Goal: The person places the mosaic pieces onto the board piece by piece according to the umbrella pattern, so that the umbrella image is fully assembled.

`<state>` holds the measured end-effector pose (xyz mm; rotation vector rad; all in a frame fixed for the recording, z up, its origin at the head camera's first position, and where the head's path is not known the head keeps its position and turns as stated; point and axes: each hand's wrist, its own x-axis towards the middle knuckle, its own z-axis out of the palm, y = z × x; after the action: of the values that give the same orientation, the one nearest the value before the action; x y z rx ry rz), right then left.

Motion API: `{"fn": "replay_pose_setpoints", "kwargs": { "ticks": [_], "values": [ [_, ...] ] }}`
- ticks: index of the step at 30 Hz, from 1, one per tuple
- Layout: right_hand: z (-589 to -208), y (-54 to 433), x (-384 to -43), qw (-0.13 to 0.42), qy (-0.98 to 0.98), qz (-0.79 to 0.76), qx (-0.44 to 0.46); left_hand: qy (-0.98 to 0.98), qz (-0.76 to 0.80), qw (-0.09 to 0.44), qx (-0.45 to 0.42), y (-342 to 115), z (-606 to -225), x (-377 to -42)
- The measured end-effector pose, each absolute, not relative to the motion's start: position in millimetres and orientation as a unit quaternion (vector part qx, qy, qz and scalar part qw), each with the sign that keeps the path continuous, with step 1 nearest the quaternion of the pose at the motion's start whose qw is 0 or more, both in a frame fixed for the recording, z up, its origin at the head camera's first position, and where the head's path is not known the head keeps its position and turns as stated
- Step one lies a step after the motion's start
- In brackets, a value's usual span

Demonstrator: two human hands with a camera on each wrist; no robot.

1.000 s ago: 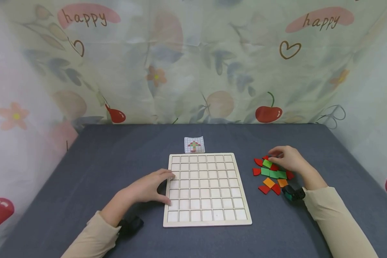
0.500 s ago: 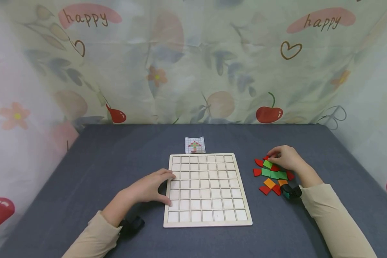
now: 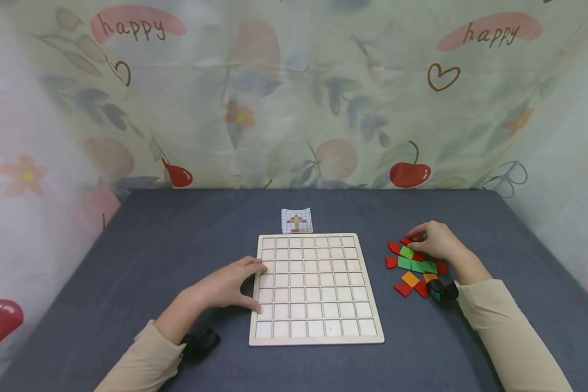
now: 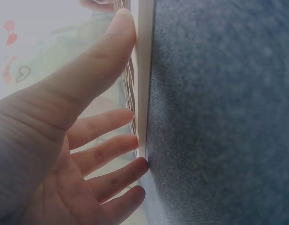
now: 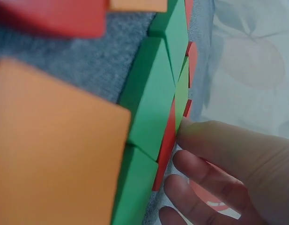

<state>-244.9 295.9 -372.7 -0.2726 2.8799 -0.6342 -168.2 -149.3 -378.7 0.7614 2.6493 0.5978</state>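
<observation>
In the head view a pale wooden board (image 3: 316,288) with a square grid lies on the dark table. My left hand (image 3: 225,283) rests along its left edge, thumb and fingers spread; the left wrist view shows the thumb (image 4: 107,51) against the board's side. To the right lies a loose group of flat tiles: green (image 3: 417,266), light green (image 3: 406,252), orange (image 3: 410,279) and red (image 3: 404,289). Over the far end of this group is my right hand (image 3: 436,240), its fingertips beside a red tile (image 3: 405,240). Nothing shows between its fingers in the right wrist view.
A small printed card (image 3: 296,220) with a coloured tile pattern lies just behind the board. Dark cloth (image 3: 201,218) covers the table. A patterned curtain (image 3: 294,109) hangs at the back and sides. Black cameras (image 3: 443,291) sit on both wrists.
My right hand has shifted very slightly toward the far red tile and then stayed there. My left hand and the board keep their places.
</observation>
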Motion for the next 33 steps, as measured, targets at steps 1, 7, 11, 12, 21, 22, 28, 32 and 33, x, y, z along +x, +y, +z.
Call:
{"fn": "replay_pose_setpoints", "kwargs": {
  "ticks": [1, 7, 11, 12, 21, 22, 28, 32, 33],
  "values": [
    [-372, 296, -245, 0.089, 0.969, -0.212, -0.093, 0.927, 0.209, 0.159, 0.268, -149, -379, -168],
    [-367, 292, -242, 0.072, 0.965, -0.229, -0.110, 0.927, 0.209, 0.156, 0.271, -150, -380, -169],
    [-363, 283, -240, 0.061, 0.958, -0.253, -0.118, 0.928, 0.208, 0.155, 0.269, -149, -379, -168],
    [-362, 280, -239, 0.062, 0.956, -0.260, -0.119, 0.928, 0.207, 0.155, 0.268, -149, -379, -168],
    [-362, 246, -240, 0.073, 0.932, -0.319, -0.157, 0.928, 0.207, 0.152, 0.268, -149, -380, -168],
    [-363, 242, -240, 0.075, 0.930, -0.323, -0.160, 0.928, 0.207, 0.152, 0.270, -149, -379, -168],
    [-367, 214, -240, 0.087, 0.919, -0.339, -0.181, 0.927, 0.207, 0.150, 0.273, -148, -379, -168],
    [-370, 196, -240, 0.094, 0.914, -0.342, -0.200, 0.929, 0.206, 0.153, 0.267, -148, -380, -169],
    [-370, 191, -240, 0.095, 0.913, -0.339, -0.205, 0.929, 0.204, 0.155, 0.266, -148, -380, -169]
  ]
}}
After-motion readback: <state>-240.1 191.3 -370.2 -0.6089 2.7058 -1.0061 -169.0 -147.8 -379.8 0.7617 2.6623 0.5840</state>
